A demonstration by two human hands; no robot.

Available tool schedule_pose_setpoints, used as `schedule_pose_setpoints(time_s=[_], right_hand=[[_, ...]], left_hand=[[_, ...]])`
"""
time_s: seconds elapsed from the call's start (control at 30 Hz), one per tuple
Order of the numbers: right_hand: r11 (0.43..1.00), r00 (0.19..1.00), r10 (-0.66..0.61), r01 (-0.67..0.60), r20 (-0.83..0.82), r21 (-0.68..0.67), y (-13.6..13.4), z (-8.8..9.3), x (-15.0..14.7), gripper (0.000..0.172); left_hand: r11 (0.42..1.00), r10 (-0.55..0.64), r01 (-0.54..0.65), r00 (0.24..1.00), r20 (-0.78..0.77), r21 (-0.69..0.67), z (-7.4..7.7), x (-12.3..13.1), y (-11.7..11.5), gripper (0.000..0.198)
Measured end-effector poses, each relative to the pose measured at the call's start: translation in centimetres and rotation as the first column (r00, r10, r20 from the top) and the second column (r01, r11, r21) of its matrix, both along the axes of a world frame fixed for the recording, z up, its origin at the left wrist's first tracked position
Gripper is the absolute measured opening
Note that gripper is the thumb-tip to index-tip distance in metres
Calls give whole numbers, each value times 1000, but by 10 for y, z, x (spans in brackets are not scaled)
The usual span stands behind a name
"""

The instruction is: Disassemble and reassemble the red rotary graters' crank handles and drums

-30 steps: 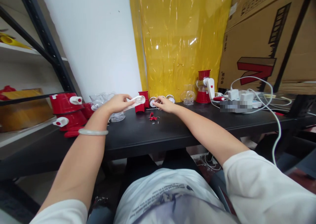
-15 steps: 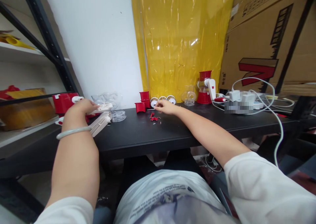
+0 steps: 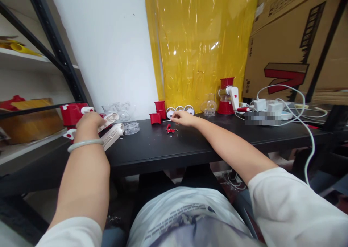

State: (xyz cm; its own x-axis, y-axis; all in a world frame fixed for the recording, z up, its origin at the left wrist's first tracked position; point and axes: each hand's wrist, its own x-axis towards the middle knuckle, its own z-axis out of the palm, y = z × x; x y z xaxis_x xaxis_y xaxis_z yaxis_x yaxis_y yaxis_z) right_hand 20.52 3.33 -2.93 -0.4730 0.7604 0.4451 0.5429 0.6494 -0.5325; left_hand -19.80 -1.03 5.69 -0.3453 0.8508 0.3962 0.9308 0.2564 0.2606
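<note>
The white handle (image 3: 111, 119) lies at the left end of the black table (image 3: 146, 145), right at the fingers of your left hand (image 3: 91, 120). Your palm hides most of those fingers, so I cannot tell whether they are clamped on it or only touching. A second white handle (image 3: 112, 137) lies slanted just beside it, nearer you, with clear plastic parts (image 3: 132, 128) to its right. Behind your left hand stands a red container (image 3: 73, 113) with white knobs.

Your right hand (image 3: 184, 118) is over the middle of the table, fingers curled inward, tips near a thin rod (image 3: 166, 121); I cannot tell whether they pinch anything. Small red pieces (image 3: 170, 130) lie just in front of it, and three white-rimmed discs (image 3: 179, 109) stand behind. Red cups (image 3: 156, 119) sit to its left. Farther right are a red-and-white crank machine (image 3: 226, 107) and white plugs (image 3: 275, 108).
</note>
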Motion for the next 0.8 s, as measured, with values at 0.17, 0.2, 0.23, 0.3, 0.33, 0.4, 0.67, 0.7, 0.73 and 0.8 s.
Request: schedule_pose_setpoints(time_s=[0.17,0.2,0.23,0.3,0.33,0.4,0.67,0.7,0.73,0.8], right_hand=[[1000,1000,4,-4,2,-2,1,-1,-1,16],[1000,1000,7,-7,0,-1,1,-1,-1,16],[1000,1000,10,-10,-3,-1,1,-1,-1,16],[1000,1000,13,-13,-6,-3,1,-1,0,16],[1000,1000,12,-12,-4,-4,1,-1,0,16],[1000,1000,10,-10,0,-8,0,0,0,16],[1000,1000,0,0,22,13,-2,1,0,19],[1000,1000,2,-3,17,12,-1,1,0,19],[1000,1000,7,-7,12,9,-1,1,-1,19],[1000,1000,16,-16,9,0,-1,0,-1,18]], left_hand=[[949,258,-249,966,20,-194,-2,6,-1,41],[946,256,-247,966,18,-210,-2,7,0,44],[942,261,-251,965,14,-222,-2,7,1,47],[933,272,-262,962,8,-247,-3,6,3,53],[931,274,-263,962,8,-254,-3,5,4,56],[932,263,-249,965,18,-263,-4,5,6,62],[916,348,-333,937,29,-224,-9,9,15,74],[917,350,-336,936,31,-214,-10,10,16,75],[917,356,-341,934,35,-207,-11,10,17,76],[917,361,-345,931,49,-201,-12,10,18,77]])
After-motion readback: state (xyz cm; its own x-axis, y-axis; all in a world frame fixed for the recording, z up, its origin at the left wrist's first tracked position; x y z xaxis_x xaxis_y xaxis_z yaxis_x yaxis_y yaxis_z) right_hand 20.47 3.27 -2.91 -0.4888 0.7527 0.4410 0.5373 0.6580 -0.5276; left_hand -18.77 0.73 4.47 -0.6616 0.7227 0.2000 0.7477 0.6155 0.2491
